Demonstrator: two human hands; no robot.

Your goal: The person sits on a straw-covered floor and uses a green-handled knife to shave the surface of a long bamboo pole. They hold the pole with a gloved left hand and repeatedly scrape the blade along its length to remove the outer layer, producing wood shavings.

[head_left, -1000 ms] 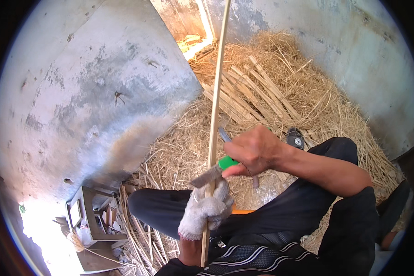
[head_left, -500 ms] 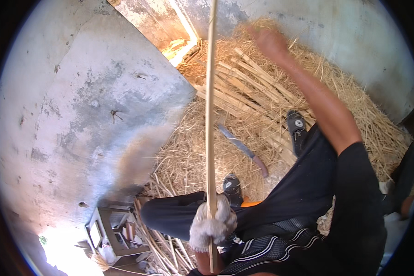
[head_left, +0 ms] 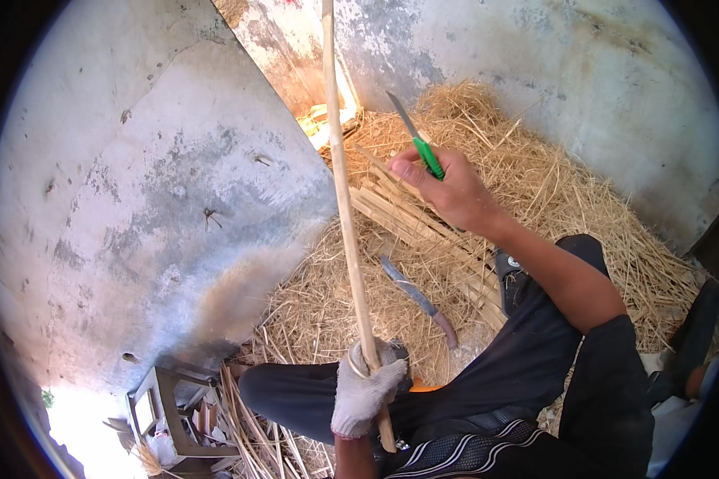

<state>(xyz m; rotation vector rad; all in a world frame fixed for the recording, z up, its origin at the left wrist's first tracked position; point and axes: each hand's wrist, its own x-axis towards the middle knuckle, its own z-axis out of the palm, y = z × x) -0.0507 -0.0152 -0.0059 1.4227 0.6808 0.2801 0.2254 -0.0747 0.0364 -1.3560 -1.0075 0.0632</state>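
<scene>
My left hand (head_left: 365, 391), in a whitish knit glove, is closed around the lower part of a long pale bamboo strip (head_left: 348, 215). The strip stands nearly upright and runs past the top of the view. My bare right hand (head_left: 449, 185) grips a knife (head_left: 425, 150) with a green handle, its narrow blade pointing up and to the left. A thin sliver (head_left: 378, 161) shows at the right fingertips; whether it is pinched there I cannot tell. The knife is apart from the strip, to its right.
Split strips (head_left: 399, 217) lie stacked on a heap of shavings (head_left: 551, 172). A curved machete (head_left: 415, 291) rests on the shavings between my feet. Walls (head_left: 160, 184) stand left and behind. A small stool-like frame (head_left: 172, 407) holds scraps at lower left. A dark shoe (head_left: 691, 331) shows at right.
My right hand has come down from the far heap toward the strip, and the green knife now shows in it. The strip's top has tilted left.
</scene>
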